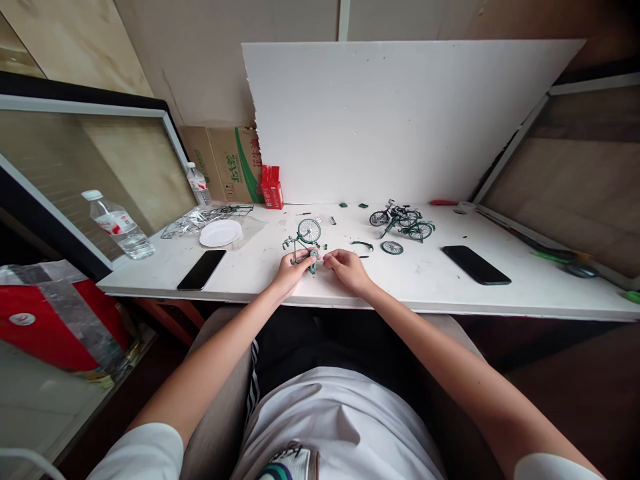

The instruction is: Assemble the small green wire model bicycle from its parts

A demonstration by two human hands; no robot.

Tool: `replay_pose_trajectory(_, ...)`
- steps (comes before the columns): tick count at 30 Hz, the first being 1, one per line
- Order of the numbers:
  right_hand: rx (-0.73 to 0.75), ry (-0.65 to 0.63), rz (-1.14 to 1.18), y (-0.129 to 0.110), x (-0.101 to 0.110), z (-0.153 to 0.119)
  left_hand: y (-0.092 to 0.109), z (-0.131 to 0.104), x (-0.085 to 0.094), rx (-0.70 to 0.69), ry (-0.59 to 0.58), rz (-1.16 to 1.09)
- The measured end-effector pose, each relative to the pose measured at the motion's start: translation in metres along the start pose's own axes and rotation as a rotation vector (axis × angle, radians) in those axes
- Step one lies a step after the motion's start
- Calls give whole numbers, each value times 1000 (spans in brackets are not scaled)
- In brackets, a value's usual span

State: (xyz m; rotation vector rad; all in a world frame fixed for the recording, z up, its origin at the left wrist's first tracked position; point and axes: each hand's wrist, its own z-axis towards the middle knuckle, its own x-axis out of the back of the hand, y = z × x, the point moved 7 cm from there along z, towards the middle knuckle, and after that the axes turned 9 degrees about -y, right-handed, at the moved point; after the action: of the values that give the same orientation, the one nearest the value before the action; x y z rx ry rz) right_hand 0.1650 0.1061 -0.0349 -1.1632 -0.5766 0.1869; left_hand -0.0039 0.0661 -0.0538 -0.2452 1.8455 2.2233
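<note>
A small green model bicycle frame (303, 244) with one spoked wheel stands near the front edge of the white table (525, 293). My left hand (291, 270) grips its lower part. My right hand (347, 268) pinches a tiny part right beside the frame, fingertips touching it. A loose green wheel (392, 248) and a curved green mudguard (362, 245) lie just right of my hands. Further back stands a more complete green model bicycle (403, 222).
Two black phones lie flat, one at left (201, 269), one at right (476, 264). A white plate (221, 233), plastic bags, two water bottles (119, 225), a red box (273, 187) and a cardboard box sit at back left. A white foam board (400, 120) leans behind.
</note>
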Motion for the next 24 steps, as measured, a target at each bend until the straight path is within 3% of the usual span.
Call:
replay_pose_trajectory(3, 105, 120, -247, -7, 28, 6, 1, -1, 0, -6, -1, -18)
replay_pose_trajectory(6, 169, 127, -510, -11, 43, 21, 2, -1, -1, -32, -2, -32)
replay_pose_trajectory(14, 250, -194, -892, 5, 15, 73, 3, -2, -2, -63, -9, -16)
replay_pose_trajectory(24, 259, -220, -987, 24, 20, 89, 2, -1, -1, -73, -3, 3)
